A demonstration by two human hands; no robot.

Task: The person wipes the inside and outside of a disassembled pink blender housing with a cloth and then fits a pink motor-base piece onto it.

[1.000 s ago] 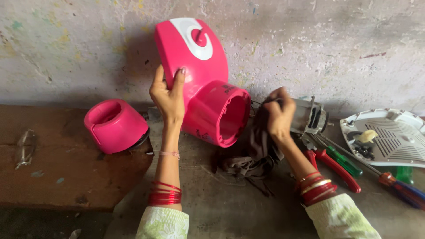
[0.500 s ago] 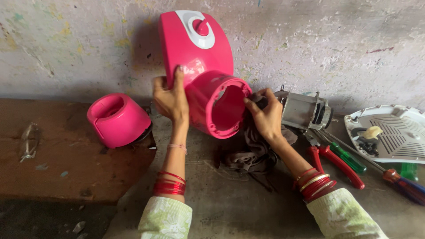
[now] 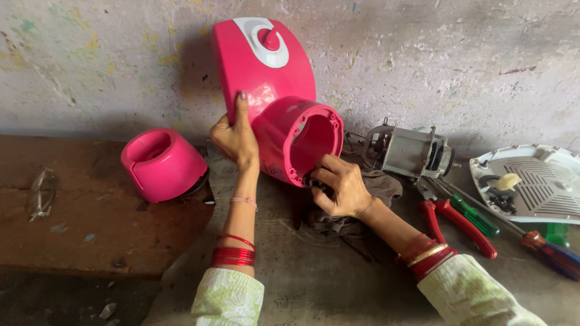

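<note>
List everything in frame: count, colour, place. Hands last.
Appliance housing: 1, pink with white panel, tipped against the wall, centre.
Round cap: 1, pink, on the wooden board, left.
Motor: 1, grey metal, right of the housing.
Cloth: 1, dark, under the right hand.
Pliers: 1, red handles, right.
Screwdrivers: 2, one green-handled, one red and blue, right.
Base plate: 1, white, vented, far right.
Left hand: holds the housing's side.
Right hand: at the housing's open rim, on a small dark part.
</note>
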